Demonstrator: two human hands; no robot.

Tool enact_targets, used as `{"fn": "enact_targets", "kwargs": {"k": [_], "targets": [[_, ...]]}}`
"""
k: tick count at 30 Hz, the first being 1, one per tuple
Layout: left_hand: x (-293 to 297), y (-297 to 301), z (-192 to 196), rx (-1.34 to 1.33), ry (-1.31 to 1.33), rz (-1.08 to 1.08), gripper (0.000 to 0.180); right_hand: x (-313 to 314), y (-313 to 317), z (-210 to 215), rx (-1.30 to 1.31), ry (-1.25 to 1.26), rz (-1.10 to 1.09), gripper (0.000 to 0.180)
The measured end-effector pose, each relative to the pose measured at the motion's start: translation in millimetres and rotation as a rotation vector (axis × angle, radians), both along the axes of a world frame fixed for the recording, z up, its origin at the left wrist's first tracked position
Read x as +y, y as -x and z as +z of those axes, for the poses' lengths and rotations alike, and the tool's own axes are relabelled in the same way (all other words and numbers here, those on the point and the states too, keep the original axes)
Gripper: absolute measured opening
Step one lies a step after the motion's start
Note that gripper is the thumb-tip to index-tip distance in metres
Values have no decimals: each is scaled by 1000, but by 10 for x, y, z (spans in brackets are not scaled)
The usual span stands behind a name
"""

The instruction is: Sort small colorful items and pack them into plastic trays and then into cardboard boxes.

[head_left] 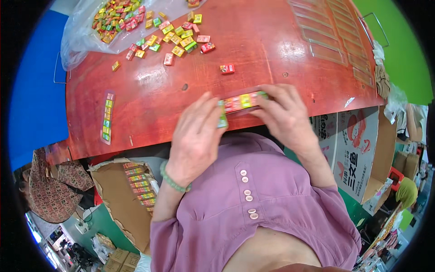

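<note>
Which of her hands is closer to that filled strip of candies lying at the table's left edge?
Left. The left hand is nearer the filled strip, which lies off to its left; the right hand is farther right, past it.

Red wooden tabletop (253, 50), scuffed, with two small dark holes near the middle. Clear plastic bag (77, 41) at the far left corner, spilling a heap of small coloured candy boxes (174, 36) across the boards, one red box (227, 68) lying apart nearer the front. Filled strip of boxes (107, 118) along the left edge, stack of clear narrow trays (335, 36) at far right.
</note>
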State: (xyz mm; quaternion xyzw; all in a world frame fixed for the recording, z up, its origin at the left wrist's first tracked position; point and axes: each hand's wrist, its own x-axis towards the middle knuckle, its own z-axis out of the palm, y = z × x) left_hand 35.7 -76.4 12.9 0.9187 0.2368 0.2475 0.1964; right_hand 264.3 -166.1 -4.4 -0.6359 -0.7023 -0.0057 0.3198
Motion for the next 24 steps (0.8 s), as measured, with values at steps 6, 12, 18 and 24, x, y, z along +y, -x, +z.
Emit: {"fn": "enact_targets", "kwargs": {"k": [6, 12, 18, 24], "targets": [[43, 397, -75, -13, -99, 300, 38, 547, 654, -89, 0, 36, 215, 35], [128, 372, -260, 34, -142, 393, 41, 732, 888, -31, -1, 9, 355, 36], [284, 560, -286, 72, -138, 416, 39, 916, 1032, -58, 72, 68, 456, 29], [586, 855, -328, 221, -241, 532, 35, 845, 733, 106, 70, 98, 313, 33]]}}
